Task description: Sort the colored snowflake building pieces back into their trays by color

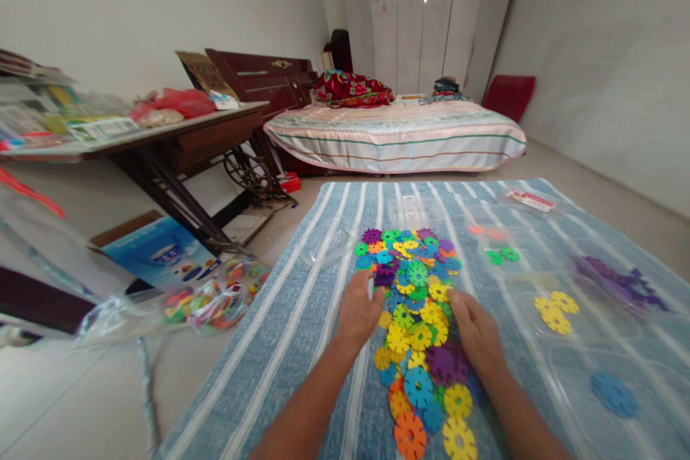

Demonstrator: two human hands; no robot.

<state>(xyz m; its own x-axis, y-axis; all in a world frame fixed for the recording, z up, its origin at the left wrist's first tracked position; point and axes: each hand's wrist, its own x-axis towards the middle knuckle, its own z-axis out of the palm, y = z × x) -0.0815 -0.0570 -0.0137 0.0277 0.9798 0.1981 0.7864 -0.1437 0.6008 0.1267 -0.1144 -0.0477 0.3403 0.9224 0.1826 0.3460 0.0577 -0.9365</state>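
Observation:
A long heap of colourful plastic snowflake discs lies on the striped cloth in front of me. My left hand is at the heap's left edge, its fingers closed around a small stack of purple snowflake discs. On the opposite side, my right hand rests against the heap, loosely curved, with its fingertips beside a yellow snowflake disc; some of its fingers are hidden. More purple discs lie in the heap by my right wrist.
Clear plastic boxes to the right hold yellow discs, green discs, purple discs and blue discs. A transparent lid lies left of the heap. A bag of colourful pieces sits beyond the left edge.

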